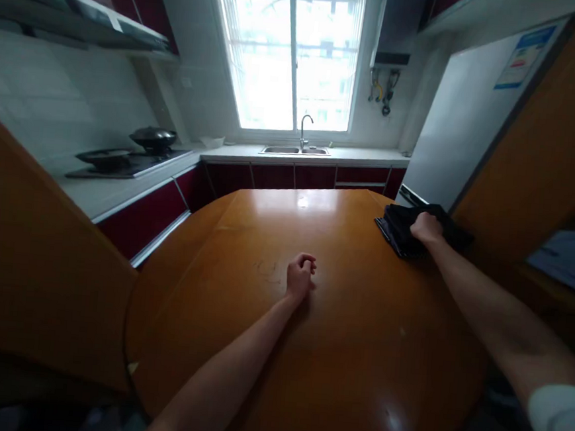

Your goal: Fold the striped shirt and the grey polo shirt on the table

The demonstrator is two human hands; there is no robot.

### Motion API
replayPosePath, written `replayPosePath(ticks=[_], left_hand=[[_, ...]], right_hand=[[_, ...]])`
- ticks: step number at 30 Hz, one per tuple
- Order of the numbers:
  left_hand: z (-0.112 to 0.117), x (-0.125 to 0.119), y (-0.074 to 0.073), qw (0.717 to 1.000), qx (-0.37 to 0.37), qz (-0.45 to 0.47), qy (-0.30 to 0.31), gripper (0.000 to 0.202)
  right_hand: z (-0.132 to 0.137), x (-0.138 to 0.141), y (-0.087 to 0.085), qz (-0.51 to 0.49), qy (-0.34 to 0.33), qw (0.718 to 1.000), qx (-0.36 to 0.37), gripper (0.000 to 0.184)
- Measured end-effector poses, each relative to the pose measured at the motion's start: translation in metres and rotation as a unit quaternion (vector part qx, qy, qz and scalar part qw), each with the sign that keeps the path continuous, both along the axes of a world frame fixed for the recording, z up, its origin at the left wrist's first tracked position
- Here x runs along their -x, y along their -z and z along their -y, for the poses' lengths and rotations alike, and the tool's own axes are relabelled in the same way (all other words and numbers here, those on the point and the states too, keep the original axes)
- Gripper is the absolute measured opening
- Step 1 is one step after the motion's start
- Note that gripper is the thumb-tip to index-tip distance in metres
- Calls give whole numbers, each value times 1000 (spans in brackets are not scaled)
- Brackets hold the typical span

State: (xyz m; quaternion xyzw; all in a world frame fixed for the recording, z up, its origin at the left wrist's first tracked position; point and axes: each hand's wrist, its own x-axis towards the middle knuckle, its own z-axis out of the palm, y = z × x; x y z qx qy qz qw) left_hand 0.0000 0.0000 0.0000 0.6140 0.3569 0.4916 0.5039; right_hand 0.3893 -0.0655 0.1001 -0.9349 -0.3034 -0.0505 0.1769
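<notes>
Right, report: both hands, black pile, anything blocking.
Left hand loosely curled over table, nothing visible held. Right hand closed on black pile, table's right side. Nothing visibly blocking it.

The window glows bright, and before it a tap curves over the sink in the white counter. Off to the left, two pans sit on the stove below the hood; a labelled fridge stands at right.

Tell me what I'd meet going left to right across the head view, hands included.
Low dark pan, lidded pot, left hand, black bundle with the right hand on it, label on the fridge.
</notes>
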Motion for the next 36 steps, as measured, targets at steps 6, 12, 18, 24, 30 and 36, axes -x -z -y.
replayPosePath(ticks=[6,12,18,24,30,36], left_hand=[[-6,-2,6,1000,-7,12,-7,19],[-35,7,5,986,-54,65,-145,26],[-47,12,8,994,-73,-42,-73,19],[-15,4,-10,950,-249,-189,23,32],[55,-10,-23,854,-374,-347,101,67],[67,-4,-4,826,-354,-432,78,54]], right_hand=[[-1,75,-6,31,-134,983,-122,29],[8,217,28,-153,-476,856,-132,20],[21,210,58,-97,-507,827,-225,24],[16,140,95,3,-434,888,-155,63],[7,121,101,-54,-455,880,-124,28],[22,117,82,-126,-495,849,-135,21]])
